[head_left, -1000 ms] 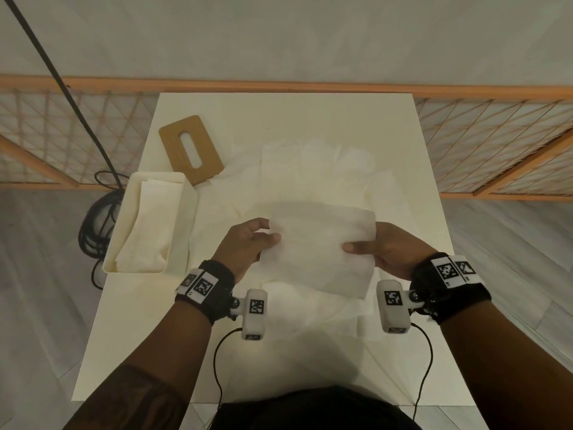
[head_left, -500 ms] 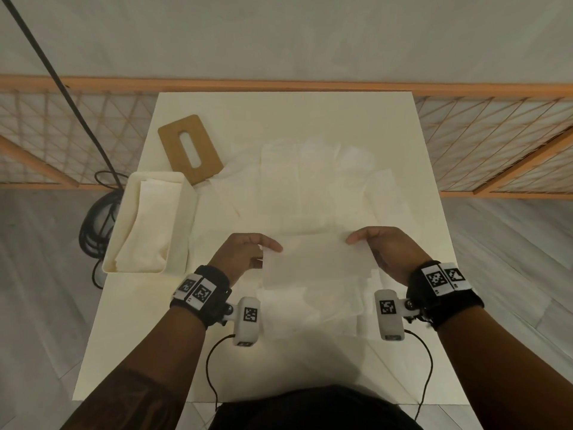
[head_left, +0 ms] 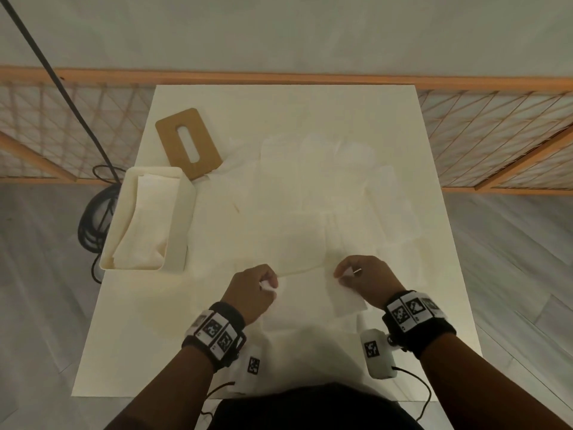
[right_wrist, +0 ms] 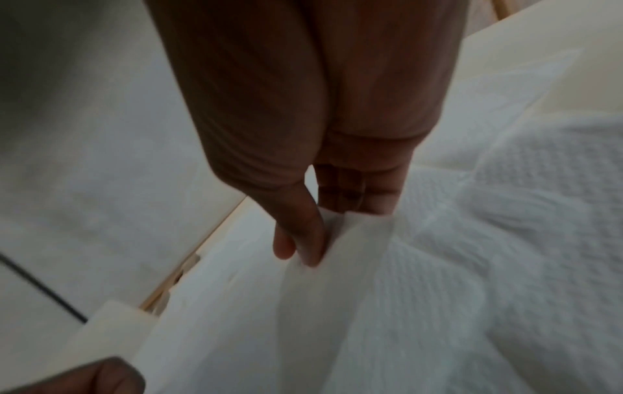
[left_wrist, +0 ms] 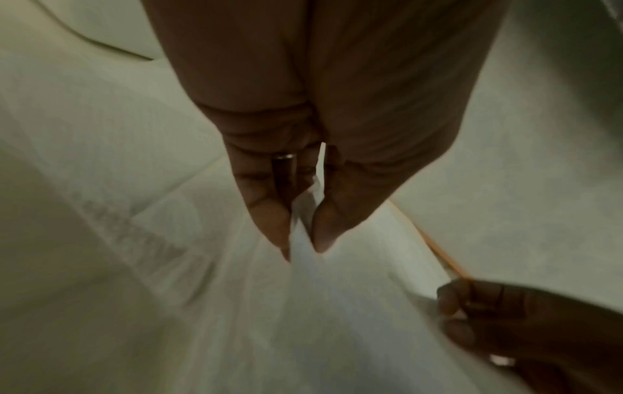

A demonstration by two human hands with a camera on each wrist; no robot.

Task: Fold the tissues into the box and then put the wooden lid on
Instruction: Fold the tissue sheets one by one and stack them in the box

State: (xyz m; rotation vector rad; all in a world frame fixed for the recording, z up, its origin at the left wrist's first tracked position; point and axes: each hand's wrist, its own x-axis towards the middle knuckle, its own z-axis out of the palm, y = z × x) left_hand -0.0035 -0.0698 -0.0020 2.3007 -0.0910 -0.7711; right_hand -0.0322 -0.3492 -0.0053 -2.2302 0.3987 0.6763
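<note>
The tissue (head_left: 305, 285), spread wide a second ago, is now doubled over, left hand (head_left: 252, 293) and right hand (head_left: 366, 279) each pinching an end, nearly ready for the box (head_left: 148, 218).

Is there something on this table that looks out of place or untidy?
Yes. Many loose tissues lie spread over the table, not in the box. The wooden lid lies askew beside the box, its corner resting on a tissue.

Cream table (head_left: 325, 107) beneath the hands; orange lattice railing (head_left: 496, 119) beyond its far edge; coiled black cable (head_left: 93, 218) on grey plank floor (head_left: 511, 259), left of the hands.
</note>
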